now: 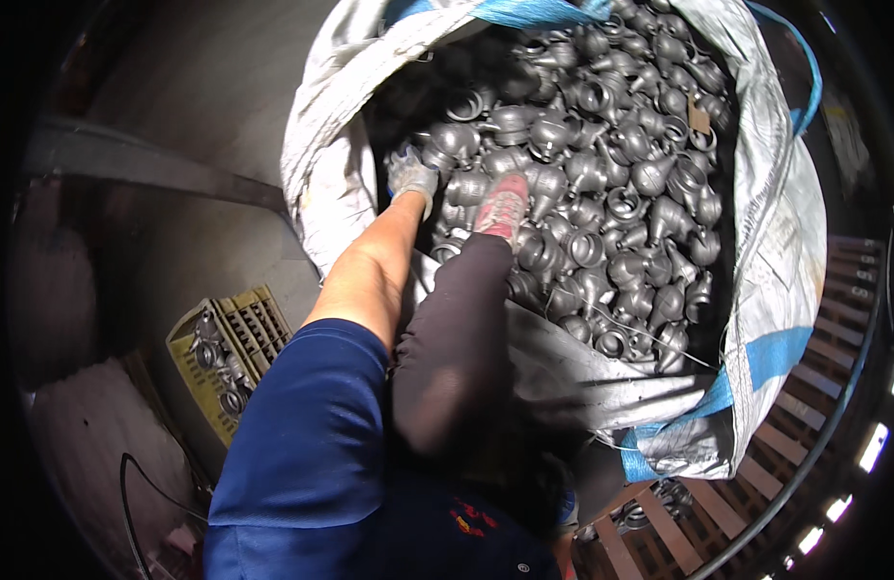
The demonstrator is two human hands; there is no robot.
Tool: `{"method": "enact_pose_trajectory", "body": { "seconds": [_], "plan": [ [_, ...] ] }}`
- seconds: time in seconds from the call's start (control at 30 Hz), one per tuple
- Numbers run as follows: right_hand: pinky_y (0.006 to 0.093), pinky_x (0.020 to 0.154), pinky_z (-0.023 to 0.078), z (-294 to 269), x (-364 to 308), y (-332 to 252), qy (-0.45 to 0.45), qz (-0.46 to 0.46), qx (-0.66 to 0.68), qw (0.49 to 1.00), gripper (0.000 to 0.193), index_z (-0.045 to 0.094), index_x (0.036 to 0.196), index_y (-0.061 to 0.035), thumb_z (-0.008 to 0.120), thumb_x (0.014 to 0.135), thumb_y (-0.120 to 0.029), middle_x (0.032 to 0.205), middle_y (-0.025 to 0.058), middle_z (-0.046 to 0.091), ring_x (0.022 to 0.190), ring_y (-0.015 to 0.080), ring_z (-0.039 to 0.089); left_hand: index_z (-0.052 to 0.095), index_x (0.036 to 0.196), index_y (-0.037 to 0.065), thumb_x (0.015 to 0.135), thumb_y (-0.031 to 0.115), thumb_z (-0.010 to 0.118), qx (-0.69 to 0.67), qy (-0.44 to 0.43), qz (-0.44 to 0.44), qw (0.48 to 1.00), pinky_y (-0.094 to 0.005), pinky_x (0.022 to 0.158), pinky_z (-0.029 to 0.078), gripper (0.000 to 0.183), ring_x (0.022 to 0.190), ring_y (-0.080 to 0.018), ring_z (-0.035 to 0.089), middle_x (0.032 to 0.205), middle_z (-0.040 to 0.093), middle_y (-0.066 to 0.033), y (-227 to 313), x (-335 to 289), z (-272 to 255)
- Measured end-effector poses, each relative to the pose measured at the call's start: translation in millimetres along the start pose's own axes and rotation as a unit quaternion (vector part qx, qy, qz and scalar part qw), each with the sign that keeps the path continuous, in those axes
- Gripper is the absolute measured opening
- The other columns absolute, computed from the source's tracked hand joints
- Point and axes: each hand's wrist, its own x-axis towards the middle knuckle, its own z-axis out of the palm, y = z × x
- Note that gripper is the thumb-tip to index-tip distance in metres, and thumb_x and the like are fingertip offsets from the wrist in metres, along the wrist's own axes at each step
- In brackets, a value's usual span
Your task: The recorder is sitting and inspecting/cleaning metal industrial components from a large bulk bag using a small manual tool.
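Observation:
My left hand point(411, 177), in a pale grey work glove, reaches into a big white woven bulk bag point(317, 159) at its left inner side. Its fingers look stretched out beside the grey metal castings point(587, 174) heaped inside, and I make out nothing held in them. A pink laced shoe point(505, 205) rests on the castings to the right of that hand, at the end of a dark trouser leg point(457, 338). Low in the picture, my right hand point(566, 498) shows only partly, gloved and in shadow near the bag's front; its fingers are hidden.
A yellowish crate point(210, 387) with a few metal parts stands on the floor at the left. Wooden pallet slats point(747, 483) curve along the right and below the bag. Blue straps point(776, 358) hang from the bag. A brown cardboard piece point(698, 116) lies among the castings.

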Motion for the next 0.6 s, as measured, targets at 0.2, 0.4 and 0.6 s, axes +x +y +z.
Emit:
{"method": "enact_pose_trajectory", "body": {
  "seconds": [0.2, 0.4, 0.6],
  "plan": [
    [0.0328, 0.087, 0.044, -1.7, 11.5, -22.4, -0.001, -0.006, -0.008, 1.0, 0.034, 0.055, 0.111, -0.0022, 0.055, 0.078, -0.007, 0.109, 0.0142, 0.057, 0.103, 0.0289, 0.054, 0.046, 0.125, 0.013, 0.076, 0.042, 0.058, 0.055, 0.0, 0.191, 0.98, -0.045, 0.104, 0.024, 0.059, 0.126, -0.0303, 0.03, 0.134, 0.039, -0.0095, 27.9, -27.2, -9.3],
    [0.0328, 0.085, 0.045, 2.8, 9.9, -16.8, -0.006, 0.093, 0.197, 0.976, 0.033, 0.055, 0.111, -0.0008, 0.055, 0.078, -0.005, 0.109, 0.0139, 0.057, 0.101, 0.0272, 0.055, 0.056, 0.11, 0.014, 0.077, 0.029, 0.055, -0.02, -0.029, 0.616, 0.787, -0.044, 0.096, 0.034, 0.036, 0.117, -0.0293, 0.041, 0.121, 0.049, -0.0075, 131.4, -84.2, 11.1],
    [0.0282, 0.091, 0.04, 19.0, -4.2, 36.2, -0.039, 0.013, 0.122, 0.992, 0.034, 0.049, 0.118, -0.0031, 0.045, 0.085, -0.01, 0.114, 0.0074, 0.054, 0.105, 0.0178, 0.051, 0.065, 0.104, 0.019, 0.082, 0.026, 0.048, 0.421, -0.152, 0.738, 0.505, -0.0531, 0.105, 0.02, 0.029, 0.128, -0.0232, 0.032, 0.124, 0.052, -0.0005, 155.0, -96.9, 78.1]
  ]
}}
